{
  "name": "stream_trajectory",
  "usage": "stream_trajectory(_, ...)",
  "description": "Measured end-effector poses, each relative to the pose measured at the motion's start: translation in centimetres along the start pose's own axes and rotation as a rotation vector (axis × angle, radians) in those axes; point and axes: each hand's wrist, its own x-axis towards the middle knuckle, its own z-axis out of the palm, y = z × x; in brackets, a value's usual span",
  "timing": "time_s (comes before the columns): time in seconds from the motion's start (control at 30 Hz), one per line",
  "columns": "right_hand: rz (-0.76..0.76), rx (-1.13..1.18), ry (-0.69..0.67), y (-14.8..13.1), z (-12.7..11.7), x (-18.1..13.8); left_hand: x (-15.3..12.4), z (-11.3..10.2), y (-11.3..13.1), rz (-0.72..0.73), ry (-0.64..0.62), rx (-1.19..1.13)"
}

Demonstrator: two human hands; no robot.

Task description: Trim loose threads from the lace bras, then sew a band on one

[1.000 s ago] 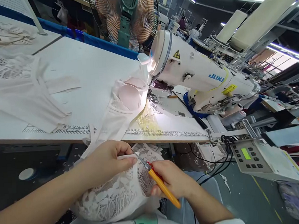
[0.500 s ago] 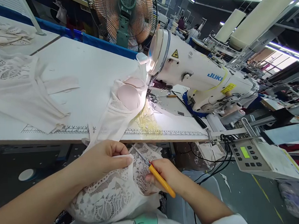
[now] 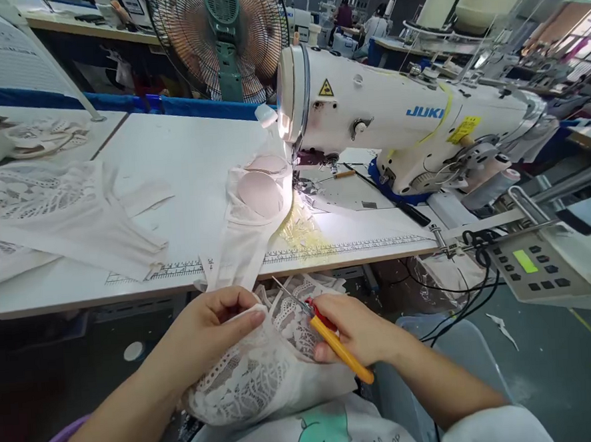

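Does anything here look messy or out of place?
Yes: a scatter of pale yellowish scraps litters the table beside the sewing machine, and the white garment hangs over the table's edge.

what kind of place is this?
Most likely a garment factory sewing floor. An industrial Juki sewing machine sits on a long table with a printed ruler edge, lace garment pieces lie stacked on it, and more workstations run behind under strip lights.

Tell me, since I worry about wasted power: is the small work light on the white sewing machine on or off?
On. The work light glows, and a bright patch falls on the white table beneath the white sewing machine.
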Motion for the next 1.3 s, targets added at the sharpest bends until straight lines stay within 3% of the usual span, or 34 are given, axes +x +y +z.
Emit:
stream_trajectory(0.3,0.1,0.086,0.003,-0.2,0.8,0.0,-0.7,-1.0,-1.3,-0.036,0.143,-0.135)
stream_trajectory(0.5,0.162,0.313,0.035,0.7,4.1,-0.3,-1.4,-0.2,-1.2,-0.021,0.368,-0.199)
stream_trajectory(0.67,0.168,0.385,0.032,1.4,4.3,-1.0,-1.5,0.2,-0.9,-0.131,0.555,-0.185)
stream_trajectory(0.8,0.201,0.333,-0.012,1.0,3.8,-0.7,-1.2,-0.1,-1.4,-0.151,0.57,-0.172)
stream_trajectory(1.0,0.13,0.412,-0.045,0.3,3.7,0.0,-1.4,-0.1,-1.4,-0.119,0.519,-0.223)
stream_trajectory(1.2,0.187,0.453,-0.037,0.3,2.8,-0.3,-1.1,-0.6,-1.6,-0.208,0.491,-0.294)
stream_trajectory(1.3,0.193,0.396,-0.043,0.3,2.5,-0.1,-1.0,-0.7,-2.0,-0.218,0.531,-0.099)
